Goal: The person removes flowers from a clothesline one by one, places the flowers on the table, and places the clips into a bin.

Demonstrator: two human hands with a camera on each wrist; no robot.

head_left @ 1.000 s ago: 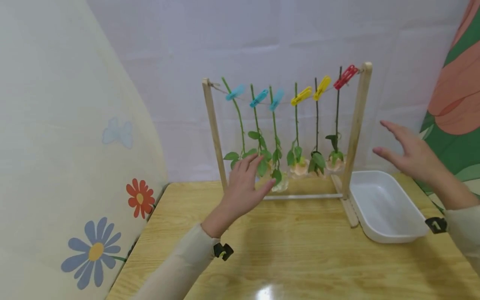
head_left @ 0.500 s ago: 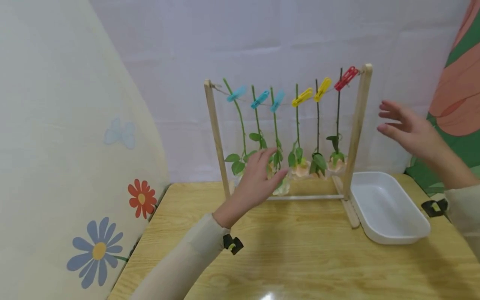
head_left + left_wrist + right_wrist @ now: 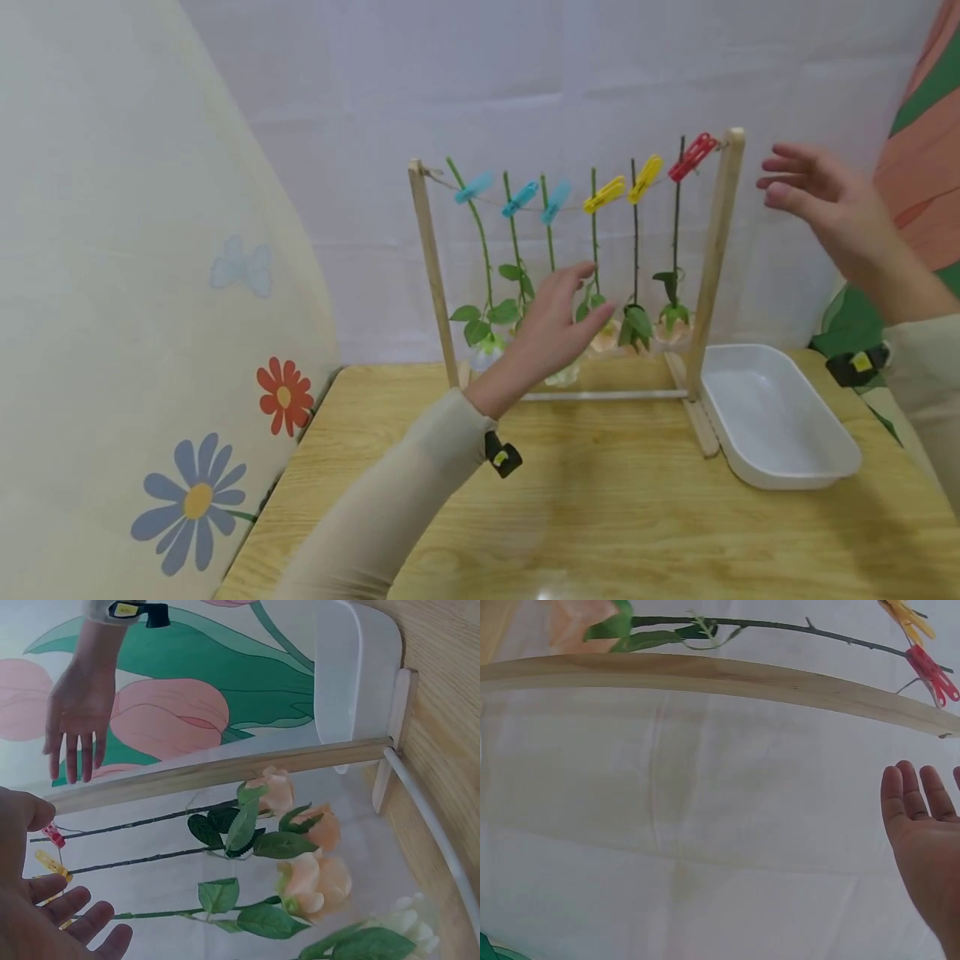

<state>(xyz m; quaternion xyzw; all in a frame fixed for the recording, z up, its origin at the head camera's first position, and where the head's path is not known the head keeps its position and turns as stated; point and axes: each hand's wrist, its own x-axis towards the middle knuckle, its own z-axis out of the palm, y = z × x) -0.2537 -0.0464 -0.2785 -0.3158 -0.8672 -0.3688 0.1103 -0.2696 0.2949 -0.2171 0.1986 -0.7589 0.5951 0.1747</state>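
Flowers (image 3: 637,323) hang head-down from pegs (image 3: 604,194) on the wooden rack (image 3: 433,275)! Left hand (image 3: 553,325) in front of them, fingers loose, grasping nothing; right hand (image 3: 847,212), equally free, just off the right post (image 3: 715,267). Left wrist view bares peach blooms (image 3: 315,883); only the head view catches blue pegs (image 3: 520,200).

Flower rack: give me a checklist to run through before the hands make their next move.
1. Wooden rack standing upright on the table: ok.
2. Six stems, each with a clothespin at its upper part: ok; three blue, two yellow, one red.
3. Blossoms hanging downward: ok for those visible.
4. Left hand and right hand free: ok; neither holds anything.
5. Head view of every blossom unobstructed: not ok; the left hand hides part of them.
6. Firmness of each clothespin's grip: cannot tell.
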